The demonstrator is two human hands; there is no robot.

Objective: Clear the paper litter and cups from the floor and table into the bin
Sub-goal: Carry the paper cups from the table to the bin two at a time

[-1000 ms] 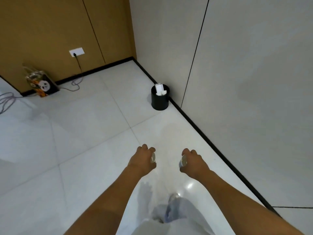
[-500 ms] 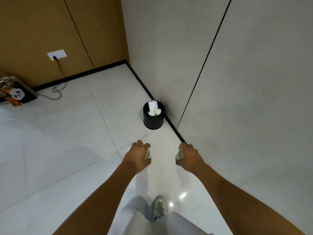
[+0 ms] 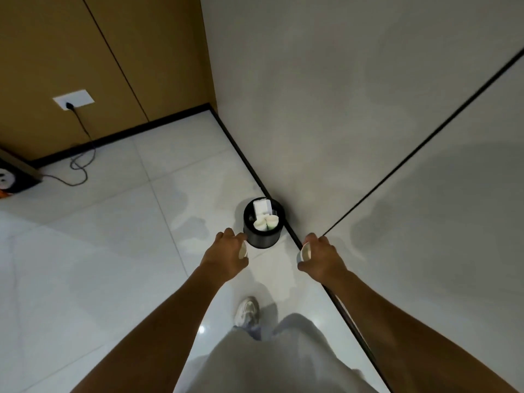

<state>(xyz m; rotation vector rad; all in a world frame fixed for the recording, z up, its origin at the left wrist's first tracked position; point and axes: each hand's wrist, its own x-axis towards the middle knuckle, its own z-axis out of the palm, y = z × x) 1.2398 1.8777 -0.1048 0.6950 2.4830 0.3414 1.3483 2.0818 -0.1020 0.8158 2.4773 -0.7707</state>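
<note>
A small black round bin (image 3: 262, 239) stands on the white tiled floor against the wall's black skirting. Inside it sit white paper cups (image 3: 265, 223) and a white folded paper (image 3: 262, 207). My left hand (image 3: 225, 255) grips a white paper cup (image 3: 243, 249), held just left of the bin and touching its near side in the view. My right hand (image 3: 321, 258) grips another white cup (image 3: 304, 253), its open mouth facing left, a little to the right of the bin and nearer to me.
A grey wall (image 3: 368, 137) runs close along my right. A brown wall with a white socket (image 3: 74, 99) and a black cable (image 3: 82, 154) lies at the back left. A dark printed bag (image 3: 15, 180) sits at the far left. My shoe (image 3: 247, 310) is below the hands.
I have walked towards the bin, so it now sits directly in front of my hands. Both hands keep gripping their cups and have spread slightly apart.
</note>
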